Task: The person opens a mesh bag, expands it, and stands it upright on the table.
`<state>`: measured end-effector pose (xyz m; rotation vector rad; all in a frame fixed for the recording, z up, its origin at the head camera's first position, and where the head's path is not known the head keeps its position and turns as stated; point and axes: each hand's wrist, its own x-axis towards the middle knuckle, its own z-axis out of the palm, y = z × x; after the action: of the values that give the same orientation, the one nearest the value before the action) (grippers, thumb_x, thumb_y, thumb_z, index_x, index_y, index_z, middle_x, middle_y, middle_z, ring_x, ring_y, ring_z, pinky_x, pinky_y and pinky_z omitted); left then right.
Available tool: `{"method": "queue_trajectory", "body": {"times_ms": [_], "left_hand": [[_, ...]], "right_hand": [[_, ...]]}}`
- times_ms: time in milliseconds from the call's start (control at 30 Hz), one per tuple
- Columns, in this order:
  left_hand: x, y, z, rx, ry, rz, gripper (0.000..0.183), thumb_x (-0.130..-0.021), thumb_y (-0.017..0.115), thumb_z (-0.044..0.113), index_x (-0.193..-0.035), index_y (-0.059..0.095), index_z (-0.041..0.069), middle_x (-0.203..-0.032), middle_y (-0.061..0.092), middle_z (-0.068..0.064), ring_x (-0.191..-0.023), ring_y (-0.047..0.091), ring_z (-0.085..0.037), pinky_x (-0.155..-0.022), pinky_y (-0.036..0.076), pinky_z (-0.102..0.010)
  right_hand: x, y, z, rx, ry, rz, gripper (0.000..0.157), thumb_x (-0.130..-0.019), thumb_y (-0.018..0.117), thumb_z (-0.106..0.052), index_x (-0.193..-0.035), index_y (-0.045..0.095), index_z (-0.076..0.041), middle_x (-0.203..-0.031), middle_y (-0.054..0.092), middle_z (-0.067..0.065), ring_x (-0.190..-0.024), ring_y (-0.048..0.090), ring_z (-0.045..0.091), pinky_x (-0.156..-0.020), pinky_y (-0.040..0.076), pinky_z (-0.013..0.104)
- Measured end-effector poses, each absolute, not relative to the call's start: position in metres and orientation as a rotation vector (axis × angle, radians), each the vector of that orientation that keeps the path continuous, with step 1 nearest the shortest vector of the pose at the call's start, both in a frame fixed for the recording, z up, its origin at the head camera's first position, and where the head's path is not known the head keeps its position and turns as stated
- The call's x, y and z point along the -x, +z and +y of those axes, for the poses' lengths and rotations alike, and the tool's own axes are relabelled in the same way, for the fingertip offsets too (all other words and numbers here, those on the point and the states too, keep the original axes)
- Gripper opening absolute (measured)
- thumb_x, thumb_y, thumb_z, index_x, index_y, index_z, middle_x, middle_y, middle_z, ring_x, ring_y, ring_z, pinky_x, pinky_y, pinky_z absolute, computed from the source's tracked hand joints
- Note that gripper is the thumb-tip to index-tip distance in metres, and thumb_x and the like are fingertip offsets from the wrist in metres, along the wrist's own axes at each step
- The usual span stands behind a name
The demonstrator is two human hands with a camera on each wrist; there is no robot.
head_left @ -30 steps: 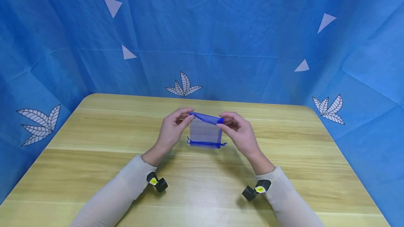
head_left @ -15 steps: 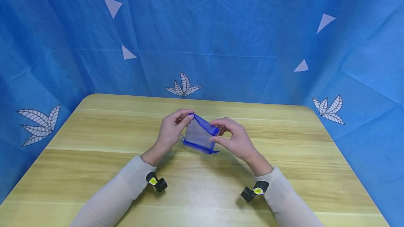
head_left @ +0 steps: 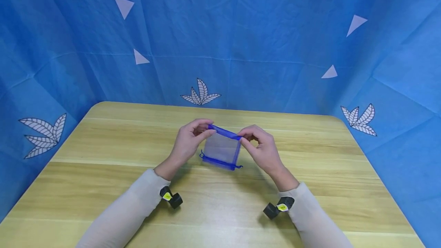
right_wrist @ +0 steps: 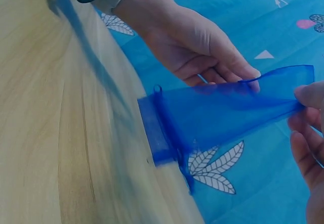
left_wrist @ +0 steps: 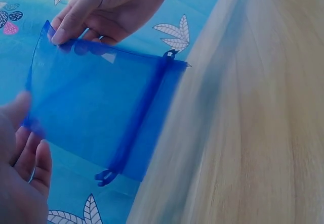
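Observation:
A small sheer blue drawstring pouch [head_left: 221,148] hangs between both hands above the table. My left hand [head_left: 187,139] holds its upper left corner between thumb and fingers. The upper right corner is pinched by my right hand [head_left: 264,149]. Along the pouch's lower end runs a darker drawstring [head_left: 220,162], with a small loop sticking out at each side. In the left wrist view the mesh [left_wrist: 96,97] is spread almost flat. Seen from the right wrist, the upper edge gapes a little between the hands, and the sheer fabric [right_wrist: 223,107] shows nothing inside.
The wooden table [head_left: 220,209] lies beneath the hands. A blue curtain [head_left: 268,41] with white leaves and triangles hangs behind it and at both sides. Each wrist carries a small black camera, one on the left sleeve [head_left: 127,206] and one on the right sleeve [head_left: 313,213].
The right hand moved left and slightly down with its corner, then back right, changing its hold along the upper edge. The pouch now slants down to the right. My left hand stayed nearly still.

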<state>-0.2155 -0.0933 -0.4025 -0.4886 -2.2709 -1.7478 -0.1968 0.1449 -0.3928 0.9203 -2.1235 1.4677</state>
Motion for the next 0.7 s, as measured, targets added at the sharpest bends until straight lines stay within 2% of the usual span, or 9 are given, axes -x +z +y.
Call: {"method": "queue_trajectory", "body": {"times_ms": [167,333,467,567,700], "left_hand": [[0.216,-0.402,-0.093,0.5,-1.76,-2.308,0.031,-0.085,0.078,0.019,-0.114,0.07,0.011,-0.093,0.07,-0.002,-0.083,0.064,-0.017,-0.074,0.053,-0.03],[0.217,-0.402,-0.094,0.518,-1.738,-2.295,0.02,-0.09,0.073,0.02,-0.107,0.071,0.009,-0.091,0.071,-0.001,-0.081,0.063,-0.019,-0.07,0.05,-0.028],[0.216,-0.4,-0.095,0.546,-1.736,-2.295,0.014,-0.093,0.069,0.021,-0.101,0.071,0.01,-0.09,0.07,0.0,-0.081,0.062,-0.026,-0.069,0.05,-0.029],[0.215,-0.398,-0.096,0.568,-1.779,-2.318,0.015,-0.094,0.067,0.024,-0.1,0.07,0.01,-0.089,0.07,0.0,-0.084,0.063,-0.03,-0.074,0.053,-0.036],[0.216,-0.396,-0.098,0.597,-1.871,-2.336,0.017,-0.096,0.065,0.025,-0.099,0.069,0.009,-0.09,0.07,-0.002,-0.087,0.063,-0.036,-0.081,0.052,-0.052]], "right_hand": [[0.184,-0.373,0.139,-0.909,1.451,-2.118,0.017,-0.085,0.062,0.019,-0.095,0.064,0.006,-0.086,0.064,0.014,-0.075,0.059,0.012,-0.069,0.052,0.025],[0.179,-0.364,0.136,-0.863,1.454,-2.124,0.013,-0.086,0.062,0.017,-0.094,0.063,0.007,-0.083,0.063,0.015,-0.074,0.058,0.013,-0.068,0.05,0.023],[0.188,-0.376,0.142,-0.81,1.496,-2.173,0.01,-0.089,0.063,0.011,-0.096,0.063,0.004,-0.085,0.064,0.012,-0.075,0.058,0.014,-0.07,0.05,0.024],[0.197,-0.385,0.149,-0.763,1.583,-2.221,0.007,-0.092,0.063,0.004,-0.098,0.063,0.001,-0.087,0.063,0.01,-0.077,0.058,0.013,-0.071,0.049,0.024],[0.199,-0.385,0.154,-0.744,1.716,-2.235,0.003,-0.095,0.062,-0.001,-0.097,0.062,0.001,-0.087,0.062,0.011,-0.077,0.058,0.014,-0.069,0.049,0.023]]}}
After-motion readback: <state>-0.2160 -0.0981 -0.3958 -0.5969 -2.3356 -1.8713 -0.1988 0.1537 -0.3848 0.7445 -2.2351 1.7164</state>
